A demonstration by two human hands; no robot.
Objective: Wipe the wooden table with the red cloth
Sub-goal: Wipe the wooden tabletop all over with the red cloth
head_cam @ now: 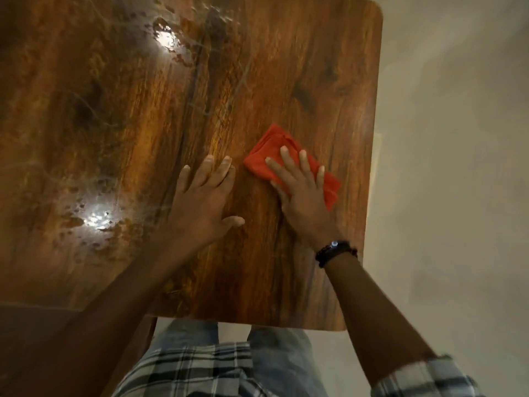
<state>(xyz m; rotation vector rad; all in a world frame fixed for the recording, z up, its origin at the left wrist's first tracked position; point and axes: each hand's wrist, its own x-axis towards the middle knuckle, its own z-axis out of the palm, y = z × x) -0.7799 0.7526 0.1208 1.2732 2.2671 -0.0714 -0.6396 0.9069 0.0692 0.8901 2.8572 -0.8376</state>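
Note:
The wooden table [128, 133] fills most of the head view, dark brown and glossy. A folded red cloth [269, 151] lies on it toward the right side. My right hand [300, 193] presses flat on the cloth with fingers spread, covering its near half; a dark beaded band circles that wrist. My left hand [201, 202] rests palm down on bare wood just left of the cloth, fingers apart, holding nothing.
Wet smears and droplets [94, 219] shine at the left and at the far middle [169, 38] of the table. The table's right edge [375, 138] and near edge [257, 323] border a pale floor [458, 196]. My legs stand at the near edge.

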